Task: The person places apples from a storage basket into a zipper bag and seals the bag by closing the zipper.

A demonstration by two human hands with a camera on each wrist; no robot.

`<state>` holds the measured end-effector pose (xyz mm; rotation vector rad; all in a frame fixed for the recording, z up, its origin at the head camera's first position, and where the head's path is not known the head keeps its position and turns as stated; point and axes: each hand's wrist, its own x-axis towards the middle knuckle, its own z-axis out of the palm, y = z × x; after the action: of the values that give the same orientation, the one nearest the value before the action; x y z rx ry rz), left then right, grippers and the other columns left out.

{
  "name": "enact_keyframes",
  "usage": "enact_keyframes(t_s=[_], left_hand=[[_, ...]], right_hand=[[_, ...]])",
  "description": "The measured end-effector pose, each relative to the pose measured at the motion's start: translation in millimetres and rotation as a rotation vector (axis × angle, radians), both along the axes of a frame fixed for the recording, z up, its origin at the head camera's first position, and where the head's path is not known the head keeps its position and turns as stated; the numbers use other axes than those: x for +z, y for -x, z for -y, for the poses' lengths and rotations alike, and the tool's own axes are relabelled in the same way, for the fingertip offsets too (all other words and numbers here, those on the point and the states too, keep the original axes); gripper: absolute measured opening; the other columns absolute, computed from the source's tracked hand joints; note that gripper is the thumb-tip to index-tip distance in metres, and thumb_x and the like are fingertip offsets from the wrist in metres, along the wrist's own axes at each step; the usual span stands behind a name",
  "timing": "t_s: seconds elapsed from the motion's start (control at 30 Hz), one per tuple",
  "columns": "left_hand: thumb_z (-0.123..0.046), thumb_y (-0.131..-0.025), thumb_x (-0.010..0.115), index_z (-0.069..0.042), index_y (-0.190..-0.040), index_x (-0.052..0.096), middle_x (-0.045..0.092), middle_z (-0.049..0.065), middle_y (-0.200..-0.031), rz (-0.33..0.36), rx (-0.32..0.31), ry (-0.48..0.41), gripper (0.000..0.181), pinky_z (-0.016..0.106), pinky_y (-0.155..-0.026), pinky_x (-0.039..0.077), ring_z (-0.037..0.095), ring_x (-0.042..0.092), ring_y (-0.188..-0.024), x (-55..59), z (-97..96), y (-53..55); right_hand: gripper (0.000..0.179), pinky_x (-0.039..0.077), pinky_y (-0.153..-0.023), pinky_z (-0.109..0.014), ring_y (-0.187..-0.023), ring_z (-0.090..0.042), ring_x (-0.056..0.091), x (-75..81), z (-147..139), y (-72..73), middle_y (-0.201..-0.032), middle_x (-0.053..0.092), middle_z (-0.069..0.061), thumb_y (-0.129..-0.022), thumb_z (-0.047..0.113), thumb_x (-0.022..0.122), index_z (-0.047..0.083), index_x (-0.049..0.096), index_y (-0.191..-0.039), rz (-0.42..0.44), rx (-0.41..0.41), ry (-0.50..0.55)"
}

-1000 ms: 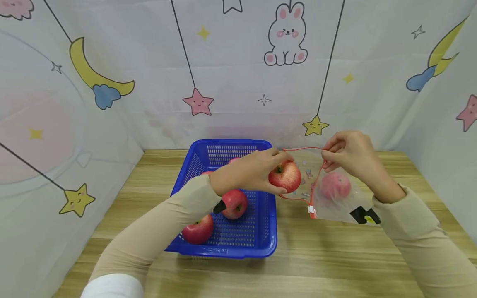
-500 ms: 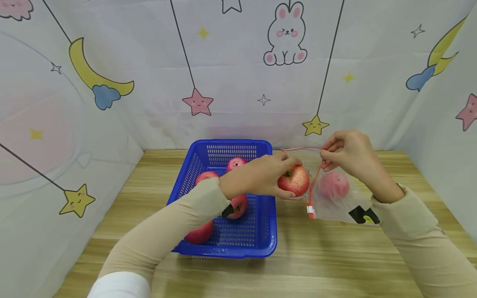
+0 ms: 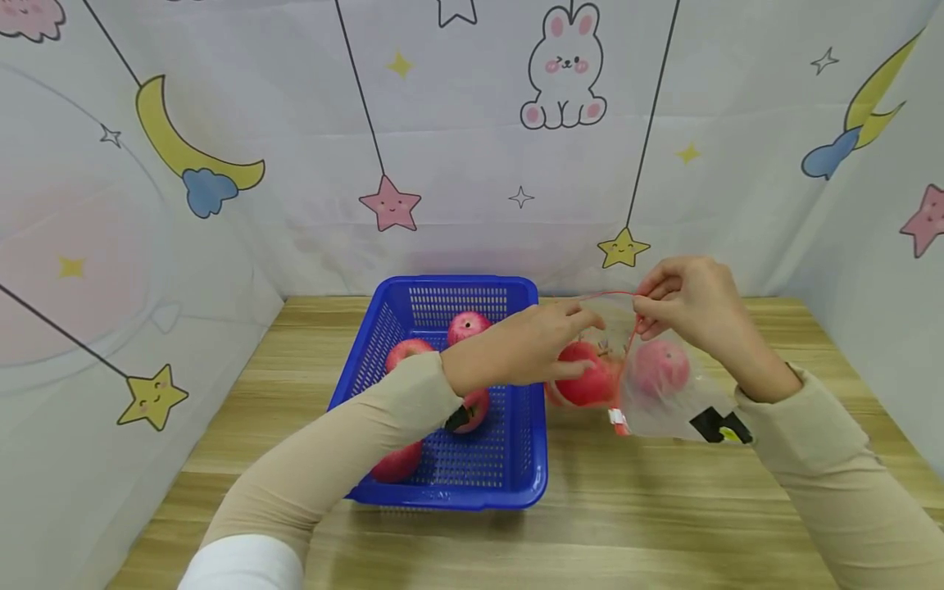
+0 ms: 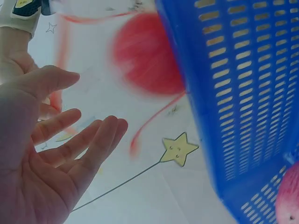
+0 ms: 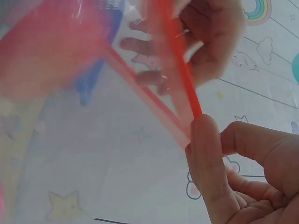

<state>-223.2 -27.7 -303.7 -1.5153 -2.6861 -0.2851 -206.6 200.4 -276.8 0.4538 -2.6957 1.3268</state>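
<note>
My right hand (image 3: 689, 303) pinches the red-edged mouth of a clear zip bag (image 3: 649, 418) between thumb and fingers. One apple (image 3: 661, 366) lies inside toward the bag's closed end. A second red apple (image 3: 590, 392), blurred in both wrist views, is at the bag's mouth, apart from the left fingers in the left wrist view. My left hand (image 3: 519, 344) is over the basket's right rim, its fingers spread and holding nothing. In the left wrist view the left hand (image 4: 65, 140) shows its palm and loosely bent fingers.
A blue plastic basket (image 3: 490, 496) stands left of the bag, with several apples in it, one apple (image 3: 469, 326) near the back. Both stand on a wood-grain table (image 3: 664, 524). Behind hangs a white cloth (image 3: 472, 147) with printed stars and a bunny.
The left hand carried the apple rightward to the bag's mouth, then let go and spread its fingers. The apple is now lower, in the bag's opening. The right hand has stayed in place.
</note>
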Motion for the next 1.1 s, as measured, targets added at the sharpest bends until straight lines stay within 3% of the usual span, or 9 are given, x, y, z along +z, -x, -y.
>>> enact_keyframes(t_s=[0.23,0.47,0.63,0.87,1.1], left_hand=[[-0.027,-0.098,0.064,-0.010,-0.128,0.058,0.057,0.002,-0.108,0.018,0.006,-0.029,0.036,0.020,-0.070,0.047,0.008,0.057,-0.078,10.2,3.8,-0.3],[-0.026,-0.099,0.062,-0.010,-0.125,0.061,0.060,0.002,-0.109,0.003,0.034,-0.004,0.030,0.024,-0.074,0.049,0.011,0.057,-0.077,9.6,10.4,0.8],[-0.025,-0.100,0.061,-0.010,-0.123,0.062,0.062,0.004,-0.112,0.000,0.051,0.003,0.028,0.027,-0.081,0.050,0.014,0.060,-0.086,10.6,17.5,0.5],[-0.028,-0.100,0.061,-0.011,-0.125,0.063,0.062,0.002,-0.117,-0.004,0.105,0.046,0.030,0.034,-0.091,0.048,0.015,0.059,-0.101,11.1,32.1,0.8],[-0.027,-0.099,0.062,-0.009,-0.123,0.063,0.064,0.007,-0.115,0.018,0.144,0.065,0.030,0.036,-0.094,0.048,0.019,0.060,-0.103,8.2,46.2,2.7]], right_hand=[[0.008,0.056,-0.052,-0.029,-0.053,-0.016,0.068,-1.9,2,0.2,-0.075,0.071,-0.014,-0.088,-0.004,0.068,-0.009,0.063,-0.091,-0.018,0.008,-0.039],[0.009,0.056,-0.051,-0.028,-0.053,-0.016,0.068,0.3,3,0.3,-0.075,0.071,-0.013,-0.086,-0.003,0.069,-0.009,0.065,-0.092,-0.033,-0.011,-0.075],[0.011,0.055,-0.051,-0.027,-0.052,-0.015,0.068,1.5,3,0.5,-0.075,0.072,-0.012,-0.085,-0.002,0.071,-0.008,0.066,-0.093,-0.022,-0.029,-0.084],[0.011,0.054,-0.051,-0.023,-0.050,-0.015,0.067,4.8,1,-0.7,-0.074,0.071,-0.013,-0.084,0.000,0.072,-0.007,0.066,-0.091,-0.072,-0.054,-0.107],[0.009,0.053,-0.054,-0.020,-0.050,-0.015,0.067,10.0,0,-2.8,-0.072,0.071,-0.012,-0.084,0.000,0.072,-0.005,0.066,-0.089,-0.122,-0.085,-0.096]])
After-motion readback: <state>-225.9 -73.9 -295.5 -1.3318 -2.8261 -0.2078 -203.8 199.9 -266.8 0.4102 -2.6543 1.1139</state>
